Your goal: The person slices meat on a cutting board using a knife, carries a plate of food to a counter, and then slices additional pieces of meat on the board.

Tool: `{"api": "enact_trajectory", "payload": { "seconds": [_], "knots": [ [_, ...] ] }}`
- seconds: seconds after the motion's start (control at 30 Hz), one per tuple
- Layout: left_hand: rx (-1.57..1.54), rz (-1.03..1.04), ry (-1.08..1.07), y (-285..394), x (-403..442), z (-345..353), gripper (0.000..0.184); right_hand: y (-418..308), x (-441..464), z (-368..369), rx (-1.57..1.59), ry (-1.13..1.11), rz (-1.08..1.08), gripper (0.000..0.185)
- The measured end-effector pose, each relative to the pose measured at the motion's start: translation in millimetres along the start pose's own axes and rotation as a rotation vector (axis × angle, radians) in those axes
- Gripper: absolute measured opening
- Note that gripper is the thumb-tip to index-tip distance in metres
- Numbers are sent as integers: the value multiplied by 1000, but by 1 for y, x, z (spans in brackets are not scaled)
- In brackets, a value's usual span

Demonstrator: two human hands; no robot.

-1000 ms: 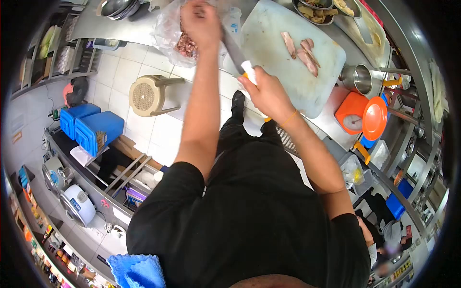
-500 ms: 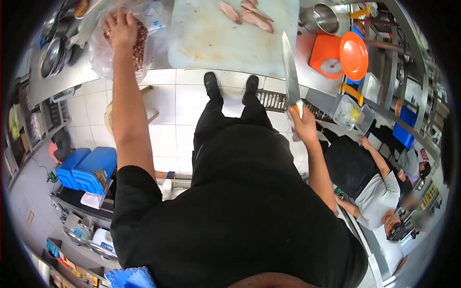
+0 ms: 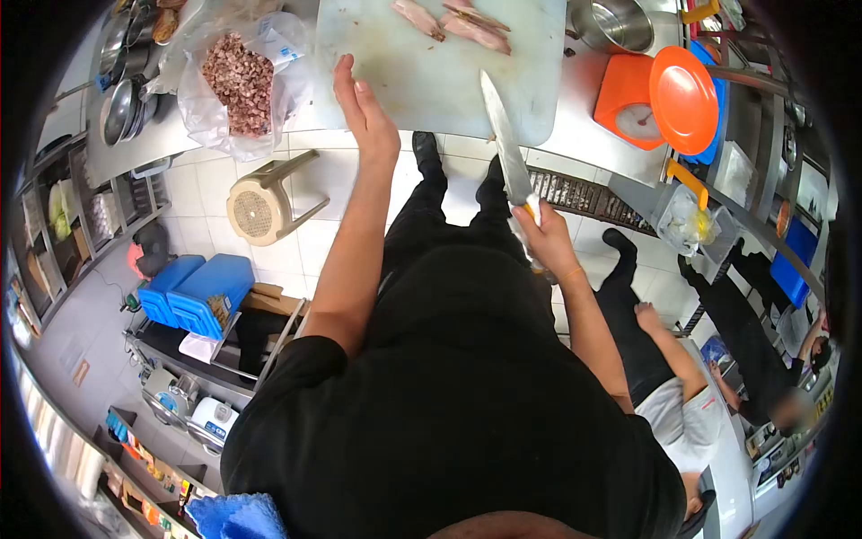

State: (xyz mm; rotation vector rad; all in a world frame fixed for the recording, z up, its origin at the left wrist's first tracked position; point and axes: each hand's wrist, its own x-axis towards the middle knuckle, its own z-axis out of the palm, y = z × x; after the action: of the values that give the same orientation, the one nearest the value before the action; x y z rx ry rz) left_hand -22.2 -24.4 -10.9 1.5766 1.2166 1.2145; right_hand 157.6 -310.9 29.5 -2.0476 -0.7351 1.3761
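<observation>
My right hand (image 3: 545, 241) is wrapped round the handle of a large knife (image 3: 510, 144), whose blade points up over the near edge of the white cutting board (image 3: 431, 99). Strips of meat (image 3: 476, 34) lie at the far part of the board. Raised near the board's left corner, my left hand (image 3: 366, 112) holds nothing, its fingers stretched out with a gap between them. To its left, chopped meat pieces (image 3: 241, 83) lie in an open clear plastic bag (image 3: 199, 103) on the steel counter.
An orange scale (image 3: 620, 94) with an orange plate (image 3: 684, 101) and a steel pot (image 3: 620, 25) stand right of the board. Metal bowls (image 3: 121, 112) are stacked at the left. A stool (image 3: 256, 211) stands below the counter. A co-worker (image 3: 669, 404) is at the lower right.
My left hand has left the meat bag and moved right toward the board. The knife has moved left in my right hand. The co-worker has shifted at the right.
</observation>
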Motion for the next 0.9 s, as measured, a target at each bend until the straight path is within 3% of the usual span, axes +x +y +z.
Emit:
{"api": "enact_trajectory", "payload": {
  "seconds": [0.13,0.27,0.57,0.7,0.83,0.9],
  "knots": [
    [-164,-67,-17,-6,5,13,67,-27,21,22,159,-77,150,48],
    [-307,-43,8,-15,6,19,78,-62,34,45,96,-169,73,51],
    [-238,55,54,-19,29,9,69,-98,81,96,175,-172,-4,52],
    [-314,-5,119,-32,42,-13,68,-125,96,109,100,-148,-38,43],
    [-393,-35,136,-42,65,-22,67,-154,92,112,-61,-175,-3,55],
    [-420,-35,140,-43,75,-23,66,-144,94,106,-393,-13,-221,52]
  ]
}}
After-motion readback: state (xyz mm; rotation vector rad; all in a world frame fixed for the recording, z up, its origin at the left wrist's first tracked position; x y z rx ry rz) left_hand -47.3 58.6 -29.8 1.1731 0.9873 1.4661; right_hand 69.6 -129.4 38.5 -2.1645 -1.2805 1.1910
